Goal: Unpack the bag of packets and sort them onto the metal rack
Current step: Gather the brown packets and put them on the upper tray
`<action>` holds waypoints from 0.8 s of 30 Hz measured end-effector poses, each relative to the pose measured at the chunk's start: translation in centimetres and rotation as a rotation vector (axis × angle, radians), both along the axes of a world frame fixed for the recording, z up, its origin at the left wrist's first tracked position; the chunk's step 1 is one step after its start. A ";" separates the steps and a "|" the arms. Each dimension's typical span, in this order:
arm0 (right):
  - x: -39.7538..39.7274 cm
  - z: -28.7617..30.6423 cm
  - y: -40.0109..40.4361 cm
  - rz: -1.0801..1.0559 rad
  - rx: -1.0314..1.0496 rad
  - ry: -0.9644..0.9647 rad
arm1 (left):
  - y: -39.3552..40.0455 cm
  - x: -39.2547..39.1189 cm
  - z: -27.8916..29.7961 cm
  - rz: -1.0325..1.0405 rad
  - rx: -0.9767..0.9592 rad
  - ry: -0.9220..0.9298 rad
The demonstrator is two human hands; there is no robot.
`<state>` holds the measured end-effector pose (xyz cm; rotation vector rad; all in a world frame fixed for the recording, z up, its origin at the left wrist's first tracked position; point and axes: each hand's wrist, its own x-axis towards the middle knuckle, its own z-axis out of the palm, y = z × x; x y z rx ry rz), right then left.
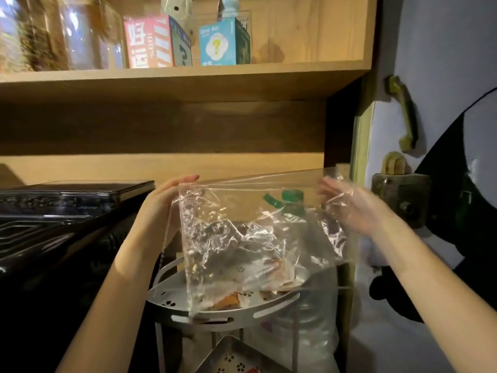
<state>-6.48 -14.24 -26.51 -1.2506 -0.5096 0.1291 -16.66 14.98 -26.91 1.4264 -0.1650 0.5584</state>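
I hold a clear, crumpled plastic bag [250,230] stretched between both hands above the metal rack [188,313]. My left hand [164,200] pinches the bag's top left corner. My right hand [347,205] grips the top right edge and shows through the plastic. The bag looks empty. Several packets [231,301], orange and pale, lie on the rack's top tier under the bag. A lower tier [231,356] with flower cut-outs holds a red item at the frame's bottom edge.
A black appliance [59,216] stands close on the left. Wooden shelves [174,76] above carry boxes and a glass jar. Green-capped bottles [291,200] sit behind the bag. A door with a handle [403,114] and lock is on the right.
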 end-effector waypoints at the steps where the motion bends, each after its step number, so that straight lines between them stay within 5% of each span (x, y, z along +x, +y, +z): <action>1: 0.0 -0.4 -0.3 0.032 -0.006 0.016 | 0.0 -0.1 -0.5 -0.028 -0.036 0.038; 6: -1.1 -2.7 -2.1 0.089 -0.009 0.110 | -0.3 -0.7 -3.1 -0.088 -0.183 0.082; 10: -1.4 -4.8 -2.8 0.093 -0.033 0.239 | -0.7 -0.9 -5.4 -0.028 -0.030 0.146; 15: -2.3 -7.4 -4.0 -0.001 -0.224 0.179 | -1.1 -1.9 -7.7 -0.045 0.040 0.173; 24: -4.8 -10.3 -4.9 -0.098 -0.422 0.102 | -2.6 -6.5 -11.8 -0.386 0.474 0.470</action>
